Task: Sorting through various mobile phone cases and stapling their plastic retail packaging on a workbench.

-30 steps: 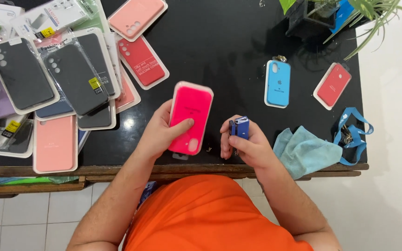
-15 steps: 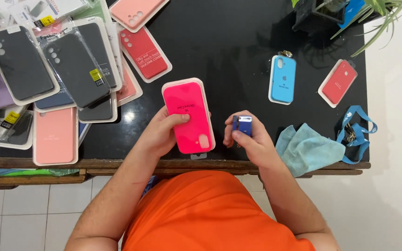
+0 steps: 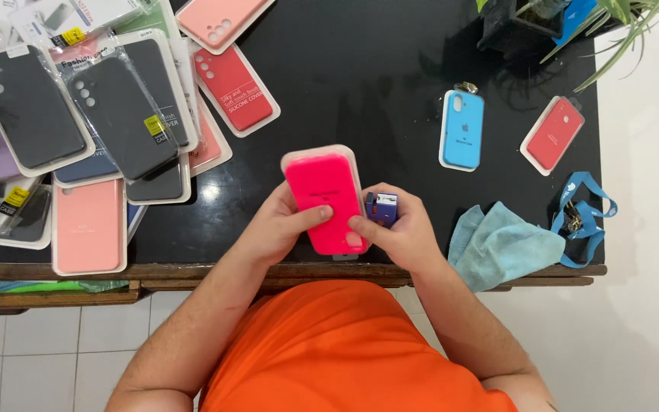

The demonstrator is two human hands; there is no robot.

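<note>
My left hand (image 3: 280,229) grips the hot-pink phone case (image 3: 323,200), fingers closed around its edge, above the table (image 3: 360,84). My right hand (image 3: 394,233) pinches its lower corner, also clutching a small purple box (image 3: 382,207).

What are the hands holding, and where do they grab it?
The left hand grips the pink case by its lower left edge. The right hand pinches its lower right corner and also holds a small blue box.

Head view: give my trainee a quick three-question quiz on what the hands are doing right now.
1. True or false: both hands touch the hot pink phone case.
2. What does the right hand also hold? A) small purple-blue object B) keys C) cloth
3. What lies at the table edge just right of the right hand?

Key: 1 true. 2 A, the small purple-blue object. 3 the light blue cloth. The left hand grips the case's left side.
</note>
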